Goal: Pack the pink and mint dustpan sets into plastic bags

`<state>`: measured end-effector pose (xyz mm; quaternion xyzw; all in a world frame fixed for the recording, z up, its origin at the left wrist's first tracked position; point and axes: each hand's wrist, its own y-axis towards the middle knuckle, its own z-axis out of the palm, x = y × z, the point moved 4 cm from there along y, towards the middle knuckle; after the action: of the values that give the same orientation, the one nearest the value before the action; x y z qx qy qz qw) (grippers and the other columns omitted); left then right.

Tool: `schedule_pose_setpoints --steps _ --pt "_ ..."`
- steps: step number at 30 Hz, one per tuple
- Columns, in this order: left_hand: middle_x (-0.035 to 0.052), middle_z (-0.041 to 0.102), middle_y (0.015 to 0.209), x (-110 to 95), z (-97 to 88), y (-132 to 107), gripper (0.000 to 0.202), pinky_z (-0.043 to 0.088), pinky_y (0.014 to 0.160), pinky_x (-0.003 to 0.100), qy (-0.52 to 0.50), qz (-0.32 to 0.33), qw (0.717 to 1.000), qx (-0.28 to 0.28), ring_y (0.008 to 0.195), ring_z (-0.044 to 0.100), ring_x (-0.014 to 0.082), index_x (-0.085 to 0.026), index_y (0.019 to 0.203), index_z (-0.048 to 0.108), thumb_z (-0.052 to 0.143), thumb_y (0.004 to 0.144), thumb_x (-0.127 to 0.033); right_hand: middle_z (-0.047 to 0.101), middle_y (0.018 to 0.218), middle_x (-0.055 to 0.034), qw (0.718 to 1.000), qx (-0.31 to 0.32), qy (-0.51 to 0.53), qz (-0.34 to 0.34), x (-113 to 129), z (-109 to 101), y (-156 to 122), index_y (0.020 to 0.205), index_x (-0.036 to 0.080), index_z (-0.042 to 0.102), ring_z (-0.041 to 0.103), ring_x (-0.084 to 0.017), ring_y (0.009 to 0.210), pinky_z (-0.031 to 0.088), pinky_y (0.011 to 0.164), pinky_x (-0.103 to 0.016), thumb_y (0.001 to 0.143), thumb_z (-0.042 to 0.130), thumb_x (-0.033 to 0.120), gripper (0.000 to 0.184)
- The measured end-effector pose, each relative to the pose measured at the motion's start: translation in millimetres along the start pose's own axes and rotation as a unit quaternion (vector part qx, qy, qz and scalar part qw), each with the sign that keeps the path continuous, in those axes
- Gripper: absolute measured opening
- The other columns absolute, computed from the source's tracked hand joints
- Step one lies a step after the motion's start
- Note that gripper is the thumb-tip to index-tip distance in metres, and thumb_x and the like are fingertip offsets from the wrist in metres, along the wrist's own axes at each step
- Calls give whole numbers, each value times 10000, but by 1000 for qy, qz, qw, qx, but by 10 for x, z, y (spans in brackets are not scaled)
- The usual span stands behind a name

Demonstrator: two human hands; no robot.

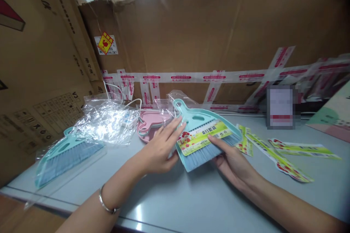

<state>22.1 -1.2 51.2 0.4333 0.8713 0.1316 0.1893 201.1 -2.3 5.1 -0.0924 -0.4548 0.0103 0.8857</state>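
A turquoise dustpan (226,123) with a blue-bristled brush (197,158) nested in it is held tilted above the table. Across the bristles lies a green and yellow label card (201,136) with red mushroom art. My right hand (231,160) grips the set at its lower right, thumb on the card and fingers underneath. At the left edge of the set, my left hand (164,145) rests with its fingers stretched out against it. Clear plastic film (182,96) shows behind the dustpan's handle. Pink dustpans (154,118) lie partly hidden behind my left hand.
Another turquoise dustpan and brush set (68,156) lies in clear plastic at the left, beside crumpled clear bags (106,120). Several label cards (281,158) are spread on the right. Large cardboard boxes (191,32) wall off the back and left. A blurred-out upright item (280,107) stands back right.
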Motion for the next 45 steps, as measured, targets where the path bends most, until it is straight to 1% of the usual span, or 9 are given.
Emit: schedule_pose_setpoints --steps 4,7,11,16,19,26,31,35,45 --pt "63 322 1476 -71 -39 -18 728 -15 1097 649 -45 -3 999 -6 1387 182 332 -300 1401 208 458 743 -115 712 868 -22 999 24 8 29 -45 2 17 1197 242 569 674 -252 824 602 663 -331 626 782 209 610" --pt "61 372 1446 -12 -185 -48 525 16 1135 591 -65 -54 976 -202 1397 174 298 -283 1303 302 437 804 -193 712 874 -23 999 23 19 32 -41 6 8 1190 239 572 677 -240 804 605 622 -307 625 785 210 605" --pt "85 242 1491 278 -286 -153 452 291 1116 466 -178 -240 845 -444 1394 209 251 -254 1282 288 429 854 -286 712 900 -24 999 34 19 11 -3 34 -19 1188 244 571 671 -241 854 604 608 -290 645 775 228 580" --pt "104 580 1150 509 -24 -105 303 539 833 297 -513 -419 636 -396 1072 596 197 -188 1099 466 513 829 -317 709 919 -14 999 43 16 12 -8 48 -49 1201 256 558 671 -241 856 602 647 -298 597 794 203 651" --pt "74 657 986 414 52 -17 206 549 733 253 -629 -401 576 -334 897 656 165 -165 996 540 519 838 -294 707 948 -11 999 34 19 21 -33 42 -67 1205 262 550 675 -227 837 597 639 -278 552 809 155 710" --pt "99 652 1145 277 -27 59 302 541 713 269 -668 -352 597 -269 956 646 197 -156 1110 587 480 884 -326 704 967 -23 999 36 -1 40 -63 49 -105 1197 245 555 677 -199 824 589 636 -259 607 807 224 642" --pt "98 694 996 226 152 29 420 546 611 280 -673 -361 626 -157 829 678 223 -191 1147 578 565 821 -455 703 970 -32 997 54 1 47 -90 67 -122 1110 217 608 673 -200 845 588 669 -267 627 798 250 521" --pt "80 677 1040 117 297 16 681 552 725 307 -679 -313 660 -73 926 666 238 -261 1278 426 757 683 -246 704 957 -30 998 46 20 36 -103 67 -99 1023 212 642 662 -209 892 585 706 -271 622 798 267 435" --pt "112 648 1096 146 292 16 735 536 807 380 -668 -288 681 -82 973 649 276 -224 1254 373 776 645 -144 683 873 -44 996 72 -50 26 51 55 -40 940 185 633 638 -192 754 561 562 -275 655 770 337 351"
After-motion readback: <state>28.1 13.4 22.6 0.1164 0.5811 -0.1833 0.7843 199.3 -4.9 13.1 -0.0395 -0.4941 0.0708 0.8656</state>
